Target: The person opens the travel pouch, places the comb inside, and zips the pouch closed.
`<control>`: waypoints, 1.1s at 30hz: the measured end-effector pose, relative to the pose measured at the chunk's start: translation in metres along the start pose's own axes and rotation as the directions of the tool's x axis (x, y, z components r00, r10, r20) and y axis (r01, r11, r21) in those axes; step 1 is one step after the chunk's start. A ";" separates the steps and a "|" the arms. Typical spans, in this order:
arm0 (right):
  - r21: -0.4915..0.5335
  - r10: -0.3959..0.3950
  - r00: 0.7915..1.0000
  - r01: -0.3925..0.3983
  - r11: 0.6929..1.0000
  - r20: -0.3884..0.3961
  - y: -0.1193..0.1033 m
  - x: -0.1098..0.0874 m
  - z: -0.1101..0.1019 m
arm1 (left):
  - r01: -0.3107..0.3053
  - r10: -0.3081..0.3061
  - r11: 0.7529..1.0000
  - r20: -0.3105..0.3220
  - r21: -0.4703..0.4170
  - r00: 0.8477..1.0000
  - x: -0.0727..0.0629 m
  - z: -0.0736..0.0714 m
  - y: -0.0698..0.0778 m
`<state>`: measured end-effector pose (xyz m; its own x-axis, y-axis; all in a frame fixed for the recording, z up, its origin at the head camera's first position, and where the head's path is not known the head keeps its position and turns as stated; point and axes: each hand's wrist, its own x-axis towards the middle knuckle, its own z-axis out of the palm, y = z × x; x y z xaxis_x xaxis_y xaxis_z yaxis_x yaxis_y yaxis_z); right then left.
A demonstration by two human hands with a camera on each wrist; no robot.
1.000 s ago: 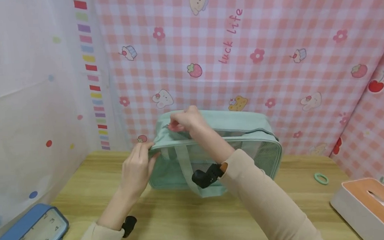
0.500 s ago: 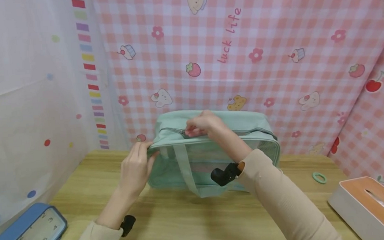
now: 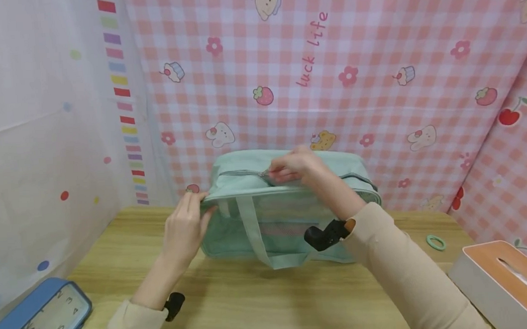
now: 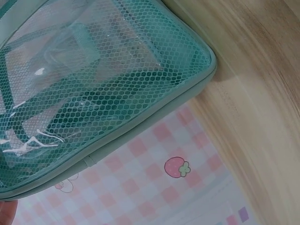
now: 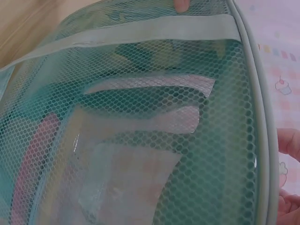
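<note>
A mint-green mesh bag [image 3: 231, 237] with a clear inner panel stands upright on the table. My left hand [image 3: 185, 229] grips its upper left corner, thumb on the front. At the top, my right hand [image 3: 293, 165] pinches the pull of the grey zipper [image 3: 241, 173]. Left of the pull, the zipper runs as one line; to the right, the top gapes a little. A pale strap [image 3: 251, 225] hangs down the front. In the right wrist view, part of my right hand's fingers [image 5: 289, 143] shows behind the bag's rim. The left wrist view shows the mesh side [image 4: 126, 89].
A blue-framed clock [image 3: 42, 319] lies at the front left. To the right are a green ring [image 3: 436, 242] and a white tissue box [image 3: 483, 282] with an orange top. Pink checked cloth [image 3: 373, 37] hangs close behind the bag.
My right hand has drawn the zipper pull rightward from the bag's left end toward the middle, and the zipper behind it now forms one line. My left hand keeps hold of the corner.
</note>
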<state>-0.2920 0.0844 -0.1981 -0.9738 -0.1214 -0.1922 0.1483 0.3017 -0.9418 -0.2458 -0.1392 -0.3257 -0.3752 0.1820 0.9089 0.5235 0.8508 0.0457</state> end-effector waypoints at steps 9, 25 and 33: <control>-0.088 -0.002 0.999 -0.001 0.996 -0.033 0.001 -0.005 -0.025 | 0.006 -0.006 1.000 -0.010 -0.006 1.000 0.002 0.003 -0.001; -0.060 0.022 0.998 -0.026 0.998 -0.064 0.005 -0.012 -0.056 | 0.034 -0.034 0.999 0.012 -0.008 0.999 0.002 0.003 0.000; -0.054 0.000 0.995 -0.005 0.999 -0.097 0.011 -0.018 -0.069 | 0.039 -0.039 0.999 0.023 -0.006 0.999 0.003 0.003 0.001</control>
<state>-0.2844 0.1558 -0.1862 -0.9860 -0.0290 -0.1641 0.1436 0.3525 -0.9247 -0.2489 -0.1362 -0.3245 -0.4131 0.1597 0.8966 0.5129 0.8543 0.0841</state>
